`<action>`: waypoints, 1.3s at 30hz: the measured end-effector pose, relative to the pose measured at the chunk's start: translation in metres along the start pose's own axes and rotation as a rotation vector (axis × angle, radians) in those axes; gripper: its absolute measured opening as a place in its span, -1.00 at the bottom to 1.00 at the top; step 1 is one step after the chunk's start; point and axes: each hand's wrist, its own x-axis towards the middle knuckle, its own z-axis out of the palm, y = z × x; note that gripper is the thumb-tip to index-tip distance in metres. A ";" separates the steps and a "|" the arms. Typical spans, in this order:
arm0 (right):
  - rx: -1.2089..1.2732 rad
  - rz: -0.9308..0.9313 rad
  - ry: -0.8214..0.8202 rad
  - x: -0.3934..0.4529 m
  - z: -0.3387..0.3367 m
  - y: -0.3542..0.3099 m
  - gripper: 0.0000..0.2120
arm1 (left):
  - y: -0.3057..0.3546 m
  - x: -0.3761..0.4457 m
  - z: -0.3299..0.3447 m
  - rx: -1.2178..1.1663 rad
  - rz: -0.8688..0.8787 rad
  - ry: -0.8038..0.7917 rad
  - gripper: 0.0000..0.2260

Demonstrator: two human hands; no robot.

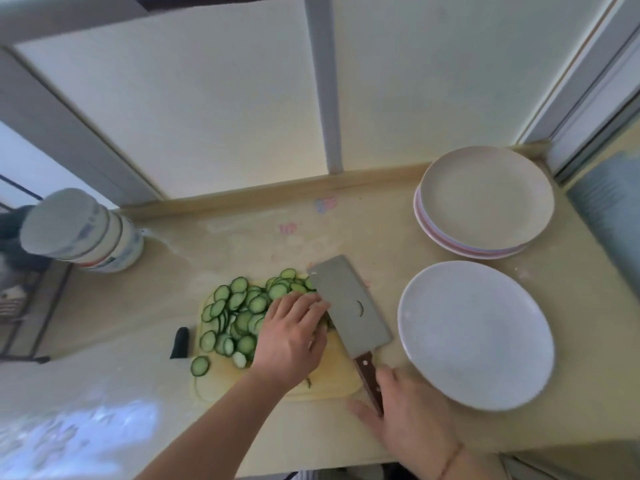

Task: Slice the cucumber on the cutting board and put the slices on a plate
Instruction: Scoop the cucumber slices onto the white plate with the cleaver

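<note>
1. Head view, surface: pale beige countertop [346, 230] runs to a raised back edge under frosted window panels; its near edge crosses the bottom of the view.
2. Cutting board [332, 379] lies near the counter's front edge. Cucumber slices [239, 313] cover its far left part; one slice [200, 366] overhangs the left edge.
3. Left hand [292, 336] rests flat on the slices, fingers extended and touching the cleaver blade [349, 306].
4. Right hand [412, 420] wraps the wooden handle [369, 379]; the blade tilts, its flat face upward, at the board's right side.
5. White plate [476, 336] sits just right of the cleaver, holding no slices. Open counter separates it from the stacked plates [485, 199] behind.
6. Left margin: stacked bowls [83, 230] near the back edge; a black object [180, 342] lies just beside the board.
</note>
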 end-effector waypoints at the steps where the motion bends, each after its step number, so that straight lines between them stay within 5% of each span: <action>1: -0.040 0.063 0.033 0.005 0.008 -0.008 -0.37 | -0.009 0.000 -0.003 0.020 -0.006 -0.024 -0.72; 10: 0.037 0.214 0.071 0.012 0.020 -0.032 -0.65 | -0.046 0.003 -0.012 0.142 -0.019 -0.333 -0.44; 14: 0.224 0.200 0.302 -0.006 0.024 -0.021 -0.85 | -0.055 -0.002 -0.011 0.143 0.104 -0.353 -0.43; 21: 0.841 0.450 0.200 -0.030 0.031 -0.019 -0.73 | -0.052 0.005 -0.009 0.123 0.089 -0.351 -0.42; 25: 0.980 0.560 0.223 -0.029 0.038 -0.013 -0.67 | -0.053 0.012 -0.005 0.116 0.045 -0.385 -0.35; 34: 0.794 0.455 0.226 -0.009 0.025 0.000 -0.73 | -0.058 0.010 0.005 0.060 0.033 -0.302 -0.39; 39: 0.631 0.416 0.075 0.008 0.022 0.008 -0.64 | -0.063 0.006 0.010 0.000 0.057 -0.222 -0.42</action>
